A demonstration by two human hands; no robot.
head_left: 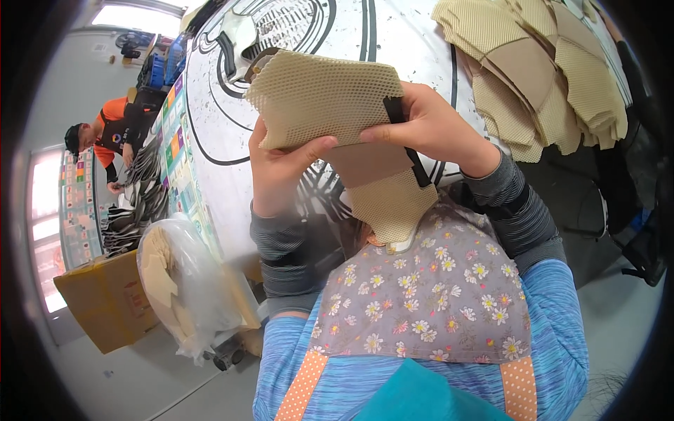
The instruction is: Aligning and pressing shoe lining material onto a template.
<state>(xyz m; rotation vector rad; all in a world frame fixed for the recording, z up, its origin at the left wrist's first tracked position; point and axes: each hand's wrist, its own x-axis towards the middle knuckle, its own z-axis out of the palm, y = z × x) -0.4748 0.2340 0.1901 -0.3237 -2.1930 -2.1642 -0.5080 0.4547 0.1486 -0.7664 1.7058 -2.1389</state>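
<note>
A beige mesh fabric piece (323, 98) is held up in front of me, above the near edge of the table. My left hand (286, 165) grips its lower left edge, thumb on top and fingers hidden behind. At the right edge my right hand (442, 126) pinches it with the thumb in front, beside a black strip (394, 111). Below hangs a smooth tan section, then more mesh (393, 207) that reaches my flowered apron (428, 288). A second black strip (418, 168) runs along that right side.
Stacked beige mesh pieces (526, 70) lie at the right of the white, black-lined table (414, 42). A pale object with a black curved part (226, 56) sits at the far left. Leftward are a plastic bag (210, 281), a cardboard box (105, 302) and a co-worker (116, 130).
</note>
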